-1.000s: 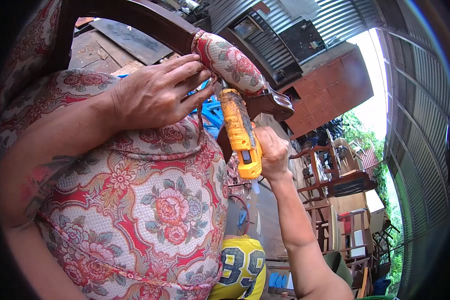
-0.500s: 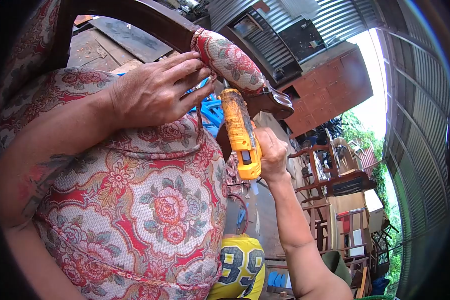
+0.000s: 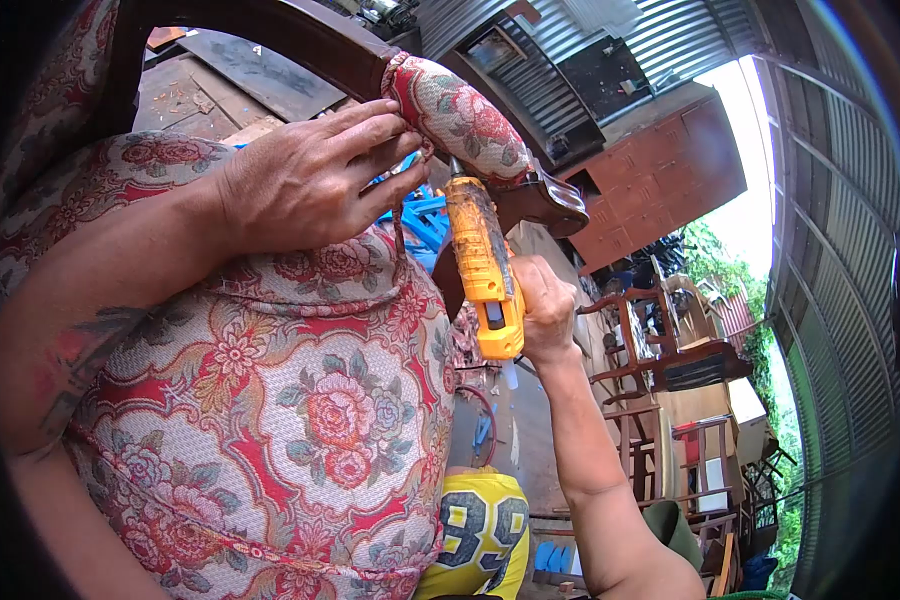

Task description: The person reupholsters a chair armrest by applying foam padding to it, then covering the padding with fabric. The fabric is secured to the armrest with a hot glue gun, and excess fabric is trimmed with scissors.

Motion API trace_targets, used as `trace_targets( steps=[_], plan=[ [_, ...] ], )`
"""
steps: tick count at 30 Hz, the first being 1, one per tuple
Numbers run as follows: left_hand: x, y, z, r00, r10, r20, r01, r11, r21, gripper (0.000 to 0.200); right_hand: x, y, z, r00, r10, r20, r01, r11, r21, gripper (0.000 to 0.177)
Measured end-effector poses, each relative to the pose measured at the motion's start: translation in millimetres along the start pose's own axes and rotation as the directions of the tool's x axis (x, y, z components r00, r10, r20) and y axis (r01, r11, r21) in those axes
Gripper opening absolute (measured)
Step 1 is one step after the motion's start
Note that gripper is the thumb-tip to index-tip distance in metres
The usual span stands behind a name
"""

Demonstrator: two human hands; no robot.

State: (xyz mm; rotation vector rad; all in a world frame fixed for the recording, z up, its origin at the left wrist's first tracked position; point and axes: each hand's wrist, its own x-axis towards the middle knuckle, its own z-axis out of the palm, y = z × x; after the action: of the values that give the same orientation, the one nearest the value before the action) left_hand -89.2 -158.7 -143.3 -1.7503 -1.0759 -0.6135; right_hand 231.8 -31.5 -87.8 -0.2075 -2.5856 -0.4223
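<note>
My right hand (image 3: 545,305) is wrapped round a stained yellow-orange hot glue gun (image 3: 482,265). Its nozzle meets the underside edge of the armrest pad (image 3: 465,115), which is covered in red and cream floral fabric. A clear glue stick pokes out of the gun's rear. Beside that edge, my left hand (image 3: 320,180) has its fingers closed on a narrow fabric trim strip (image 3: 400,245), whose tail hangs below the fingers. The fingertips are partly hidden against the pad. Beneath my left arm lies the chair's floral seat (image 3: 340,420), and the dark wooden arm frame (image 3: 280,40) curves above.
Several wooden chair frames (image 3: 670,350) are piled at the right. A reddish-brown wooden cabinet (image 3: 665,180) stands beyond the armrest. Blue plastic (image 3: 425,222) shows behind the glue gun, and yellow clothing numbered 89 (image 3: 475,530) is below. Corrugated metal sheeting (image 3: 850,300) borders the right.
The glue gun has shifted very slightly, and more of its metal nozzle shows at the pad's edge. My left hand stays almost still on the trim strip.
</note>
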Motion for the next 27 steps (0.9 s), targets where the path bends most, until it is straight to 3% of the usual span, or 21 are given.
trace_targets(
  steps=[4,27],
  plan=[
    [-1,0,0,1.0,-0.002,-0.003,0.002,1.0,0.003,0.048,2,-5,-2,0.999,0.035,0.012,-0.035,0.999,-0.009,0.025],
    [-2,0,6,1.0,0.0,-0.01,0.0,1.0,-0.004,0.05,-8,-2,-2,0.998,0.064,0.017,-0.064,0.998,-0.009,0.028]
  ],
)
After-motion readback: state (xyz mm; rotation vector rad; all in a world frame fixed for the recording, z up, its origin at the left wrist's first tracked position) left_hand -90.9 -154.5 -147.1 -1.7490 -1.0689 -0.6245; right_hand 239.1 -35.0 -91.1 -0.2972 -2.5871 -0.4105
